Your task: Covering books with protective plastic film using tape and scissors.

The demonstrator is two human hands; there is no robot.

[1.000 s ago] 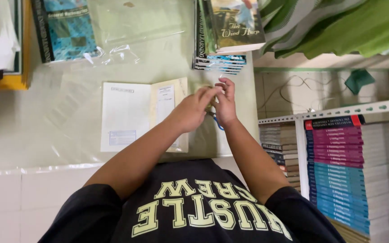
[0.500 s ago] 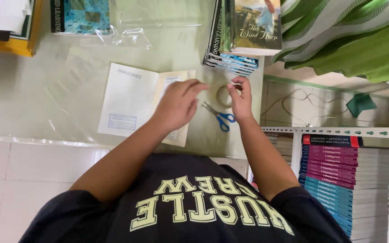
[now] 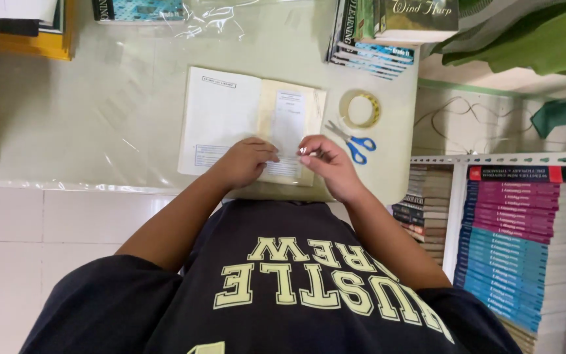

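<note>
I see both bare forearms reaching forward and angling inward — my left hand [image 3: 244, 162] knuckles up with its fingers curled down, my right hand [image 3: 325, 165] just beside it, fingertips pinched together — the two nearly touching.

White-paged open book [image 3: 224, 118], blue-handled scissors [image 3: 355, 143], pale green table [image 3: 132, 98].

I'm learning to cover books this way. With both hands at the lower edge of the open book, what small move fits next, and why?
Probably press the clear strip flat onto the page. The left hand and right hand seem to stretch something thin and clear between their fingers over the lower edge of the open book, while the tape roll and scissors lie aside, untouched.
</note>
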